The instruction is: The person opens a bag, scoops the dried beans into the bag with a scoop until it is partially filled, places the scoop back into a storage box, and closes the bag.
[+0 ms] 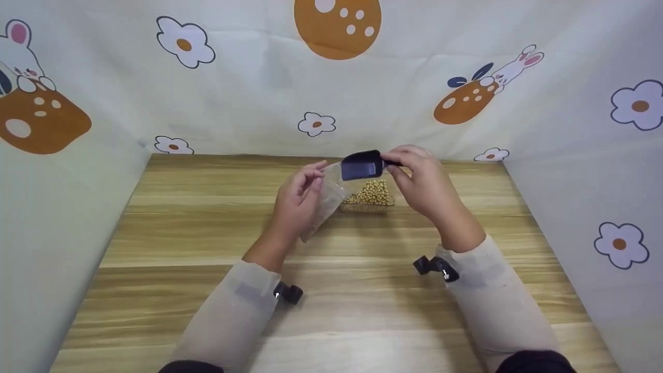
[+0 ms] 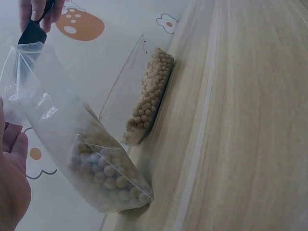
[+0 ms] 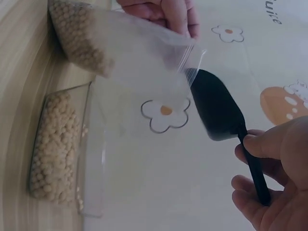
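Note:
My left hand holds a clear zip bag near its mouth, the bag tilted. Round yellowish beans, looking like soybeans, fill the bottom of the bag, whose lower end is at the table in the left wrist view. My right hand grips the handle of a black scoop. The scoop's tip is at the bag's mouth, and no beans show in its bowl. Below and behind the bag stands a clear rectangular box with more beans, piled higher on one side.
A wood-grain table lies beneath. Pale cloth walls printed with flowers, rabbits and orange shapes enclose its back and sides. Each sleeve carries a small black wrist device.

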### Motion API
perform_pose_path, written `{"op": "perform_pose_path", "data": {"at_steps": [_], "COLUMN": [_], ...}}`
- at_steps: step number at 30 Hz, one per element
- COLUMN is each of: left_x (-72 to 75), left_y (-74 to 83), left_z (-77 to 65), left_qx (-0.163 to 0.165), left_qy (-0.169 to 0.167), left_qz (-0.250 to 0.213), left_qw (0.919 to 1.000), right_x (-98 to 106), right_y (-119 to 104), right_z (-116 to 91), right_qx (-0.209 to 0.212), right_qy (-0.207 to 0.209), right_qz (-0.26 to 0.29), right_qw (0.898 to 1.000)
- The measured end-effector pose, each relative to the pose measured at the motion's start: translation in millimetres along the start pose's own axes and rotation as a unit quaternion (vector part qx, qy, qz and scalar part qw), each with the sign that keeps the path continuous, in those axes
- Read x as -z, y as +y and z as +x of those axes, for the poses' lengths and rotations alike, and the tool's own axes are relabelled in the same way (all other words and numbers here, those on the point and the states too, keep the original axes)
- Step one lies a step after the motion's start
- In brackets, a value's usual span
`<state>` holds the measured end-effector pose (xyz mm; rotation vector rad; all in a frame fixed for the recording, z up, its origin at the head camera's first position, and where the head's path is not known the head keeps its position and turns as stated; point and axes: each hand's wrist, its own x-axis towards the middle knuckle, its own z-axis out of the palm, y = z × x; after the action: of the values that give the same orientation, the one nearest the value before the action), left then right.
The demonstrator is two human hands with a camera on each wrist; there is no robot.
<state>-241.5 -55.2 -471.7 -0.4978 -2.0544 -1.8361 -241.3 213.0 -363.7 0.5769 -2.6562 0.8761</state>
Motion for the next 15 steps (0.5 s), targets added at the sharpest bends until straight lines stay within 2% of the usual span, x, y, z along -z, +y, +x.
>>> {"op": "perform_pose_path", "data": {"at_steps": [9, 15], "left_x": [0.3, 1.0], "left_y": [-0.6, -0.6], "left_z": [0.5, 0.2], "left_qx": [-0.001, -0.002], "left_qy": [-0.002, 0.000], "left_qz": [0.014, 0.017], "left_qw": [0.9999, 0.9998], "right_x": [1, 0], "right_y": [32, 46], "right_z": [-6, -8], "right_qx": [-0.037, -0.062], "right_qy": [0.022, 0.026], "right_qz": [0.053, 0.070], "right_qw": [0.998, 0.995]}}
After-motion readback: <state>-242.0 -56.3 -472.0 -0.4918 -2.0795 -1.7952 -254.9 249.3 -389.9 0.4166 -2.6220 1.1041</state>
